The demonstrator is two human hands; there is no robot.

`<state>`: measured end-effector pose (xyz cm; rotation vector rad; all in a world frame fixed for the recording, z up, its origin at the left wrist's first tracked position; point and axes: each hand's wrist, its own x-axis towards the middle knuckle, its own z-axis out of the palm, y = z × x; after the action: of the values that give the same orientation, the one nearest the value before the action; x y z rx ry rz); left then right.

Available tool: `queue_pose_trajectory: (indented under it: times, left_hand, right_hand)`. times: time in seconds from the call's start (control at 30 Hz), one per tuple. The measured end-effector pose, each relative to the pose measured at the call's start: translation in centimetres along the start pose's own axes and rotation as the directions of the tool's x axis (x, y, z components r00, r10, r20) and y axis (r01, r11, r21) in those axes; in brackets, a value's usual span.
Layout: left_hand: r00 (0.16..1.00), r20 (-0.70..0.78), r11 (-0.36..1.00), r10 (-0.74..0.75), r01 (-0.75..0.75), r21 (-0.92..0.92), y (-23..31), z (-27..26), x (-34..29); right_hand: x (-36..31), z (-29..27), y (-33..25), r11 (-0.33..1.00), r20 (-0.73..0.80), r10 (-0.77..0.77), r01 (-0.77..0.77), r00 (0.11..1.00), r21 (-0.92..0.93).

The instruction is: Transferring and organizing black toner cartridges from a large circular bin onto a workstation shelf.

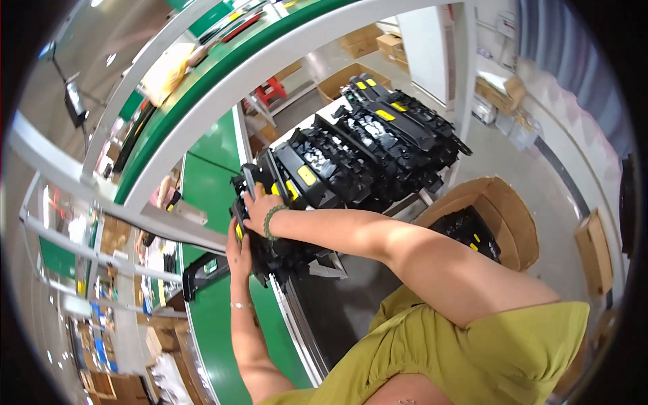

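Note:
Several black plastic assemblies [324, 162] with yellow labels stand packed side by side in a row, looking like parts of some machine. At the left end of the row, both hands are on one black plastic assembly [246, 177]. My left hand [237, 253] grips its near left side, with fingers partly hidden by the part. My right hand [262, 214], with a green bead bracelet at the wrist, holds it from above, thumb and fingers bent over it. The lower side of this assembly is hidden behind my right forearm.
A green conveyor belt [223, 351] runs along the left, carrying a dark long part [206, 271]. At right stands an open cardboard box [520, 229] with a black part inside. A white frame post [466, 67] rises beyond the row. Another person's hand [164, 192] shows across the belt.

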<state>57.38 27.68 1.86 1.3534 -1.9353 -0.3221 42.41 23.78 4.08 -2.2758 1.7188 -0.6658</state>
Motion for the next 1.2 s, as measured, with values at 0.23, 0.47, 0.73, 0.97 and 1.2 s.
queue_pose_trajectory:
  times: [0.23,0.47,0.73,0.97,1.2]
  left_hand:
    - [0.990,-0.131,0.991,-0.049,0.031,-0.133,1.9,-1.5,-3.1]
    - [0.941,-0.337,0.965,-0.002,-0.087,-0.248,14.7,4.4,-8.9]
    - [0.440,0.835,0.938,0.330,-0.056,-0.341,24.2,27.4,-11.1]
    - [-0.099,0.974,0.868,-0.204,0.442,0.227,17.2,46.2,-24.1]
    - [-0.068,0.667,0.417,-0.742,0.732,0.539,-2.4,70.3,-39.7]
  right_hand:
    - [-2.9,-3.4,1.9,0.973,-0.083,-0.229,0.226,0.970,-0.049]
    - [-19.3,-6.6,14.8,0.884,-0.450,-0.293,0.419,0.844,0.209]
    - [-52.9,3.1,36.2,0.667,0.440,0.649,-0.742,0.620,0.062]
    - [-60.6,10.0,42.7,0.453,0.665,0.578,-0.864,0.473,0.220]
    - [-59.4,29.4,54.6,0.516,0.551,0.661,-0.842,0.509,0.158]
